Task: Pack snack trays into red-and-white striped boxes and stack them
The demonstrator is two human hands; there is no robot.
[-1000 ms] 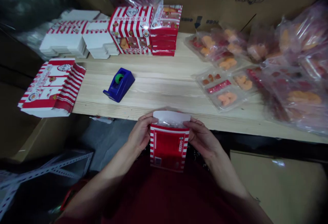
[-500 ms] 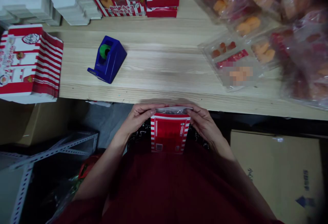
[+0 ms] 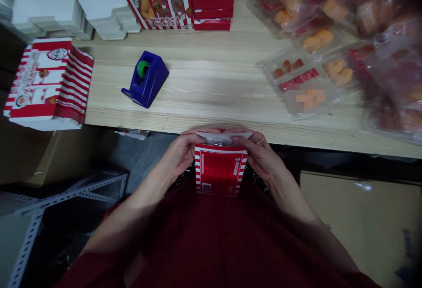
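Note:
My hands hold a red-and-white striped cardboard box (image 3: pixel 220 169) upright, just below the front edge of the wooden table. My left hand (image 3: pixel 180 156) grips its left top corner, and my right hand (image 3: pixel 260 158) grips the right one. Under my fingers lies the box's white top flap (image 3: pixel 224 137), bent over the opening. A clear plastic pack shows in the gap beneath it, mostly hidden. The box's front face is red with a small barcode-like patch near the bottom.
A blue tape dispenser (image 3: pixel 147 79) and a flat striped carton (image 3: pixel 49 83) lie on the pale wooden table (image 3: pixel 204 99). Stacked cartons (image 3: pixel 211 2) stand behind. Bagged food trays (image 3: pixel 306 77) crowd the right. A slotted metal frame (image 3: pixel 66 200) sits low left.
The white flap stood upright and now lies bent over the box top under my fingers. My hands have closed in over it, and the view has tilted further down.

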